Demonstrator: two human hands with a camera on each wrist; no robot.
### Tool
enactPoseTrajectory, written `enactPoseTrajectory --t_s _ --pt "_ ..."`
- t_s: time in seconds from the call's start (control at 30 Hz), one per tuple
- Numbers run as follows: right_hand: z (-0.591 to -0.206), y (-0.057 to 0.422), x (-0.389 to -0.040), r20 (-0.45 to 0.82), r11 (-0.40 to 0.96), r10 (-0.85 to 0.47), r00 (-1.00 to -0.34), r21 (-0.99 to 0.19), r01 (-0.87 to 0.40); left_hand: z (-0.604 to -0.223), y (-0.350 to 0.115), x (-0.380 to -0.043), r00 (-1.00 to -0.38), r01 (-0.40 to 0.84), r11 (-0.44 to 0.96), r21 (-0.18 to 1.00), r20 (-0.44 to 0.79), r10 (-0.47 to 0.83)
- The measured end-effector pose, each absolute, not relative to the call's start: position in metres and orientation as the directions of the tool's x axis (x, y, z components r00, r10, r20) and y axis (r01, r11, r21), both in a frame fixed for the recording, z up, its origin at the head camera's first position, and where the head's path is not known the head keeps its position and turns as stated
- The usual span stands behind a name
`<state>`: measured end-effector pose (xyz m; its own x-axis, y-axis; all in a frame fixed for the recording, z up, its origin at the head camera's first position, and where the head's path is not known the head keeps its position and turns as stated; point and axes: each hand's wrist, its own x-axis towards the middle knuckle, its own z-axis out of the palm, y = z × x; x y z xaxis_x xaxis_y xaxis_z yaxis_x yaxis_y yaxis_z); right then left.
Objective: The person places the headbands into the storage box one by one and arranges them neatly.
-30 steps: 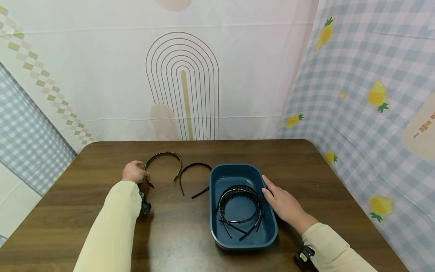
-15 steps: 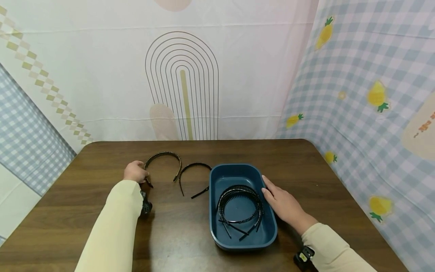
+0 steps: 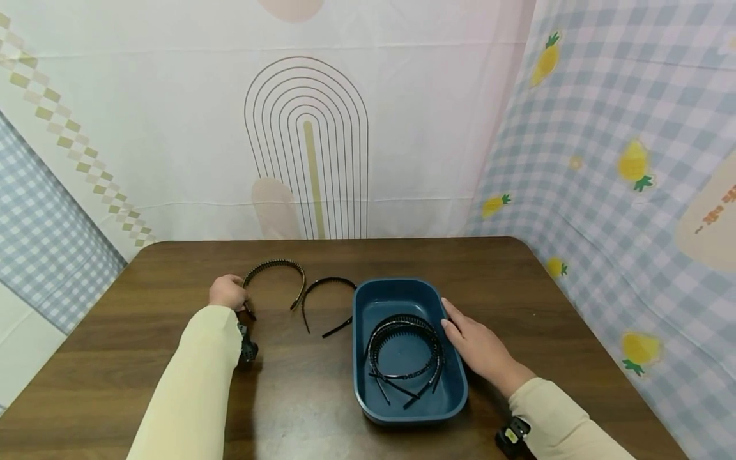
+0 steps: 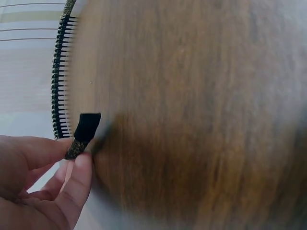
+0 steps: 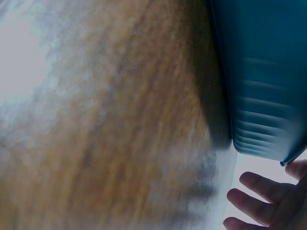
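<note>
Near the far left of the table, my left hand (image 3: 227, 292) pinches one end of a toothed headband (image 3: 282, 262). In the left wrist view the thumb and fingers (image 4: 79, 175) hold its speckled, flat black tip, and the comb-like teeth (image 4: 62, 86) line the band. A second, thinner black headband (image 3: 330, 280) lies to its right. My right hand (image 3: 483, 345) rests along the right side of a blue plastic basin (image 3: 414, 418), its fingers fairly straight against the rim. Several black headbands (image 3: 404, 319) lie piled inside the basin.
The wooden table (image 3: 310, 402) ends at a far edge against a white printed cloth (image 3: 190, 128). A blue checked cloth (image 3: 598, 108) with pineapples hangs along the right side. The thin headband reaches up to the basin's left wall.
The head view has tilted very slightly. My left hand keeps its place at the headband's end, and the right hand and basin have not visibly moved.
</note>
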<state>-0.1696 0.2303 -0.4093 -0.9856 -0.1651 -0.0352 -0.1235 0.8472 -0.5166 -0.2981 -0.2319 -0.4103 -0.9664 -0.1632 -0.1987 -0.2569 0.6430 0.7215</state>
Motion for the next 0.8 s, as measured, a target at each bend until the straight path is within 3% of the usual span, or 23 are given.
enactPoseTrajectory --t_s 0.8 --pt "-0.4126 0.2307 -0.1707 -0.03 0.847 -0.164 -0.986 -0.517 -0.126 -0.4063 -0.2348 -0.2971 -0.966 -0.259 0.706 0.659 -0.187 -0.18"
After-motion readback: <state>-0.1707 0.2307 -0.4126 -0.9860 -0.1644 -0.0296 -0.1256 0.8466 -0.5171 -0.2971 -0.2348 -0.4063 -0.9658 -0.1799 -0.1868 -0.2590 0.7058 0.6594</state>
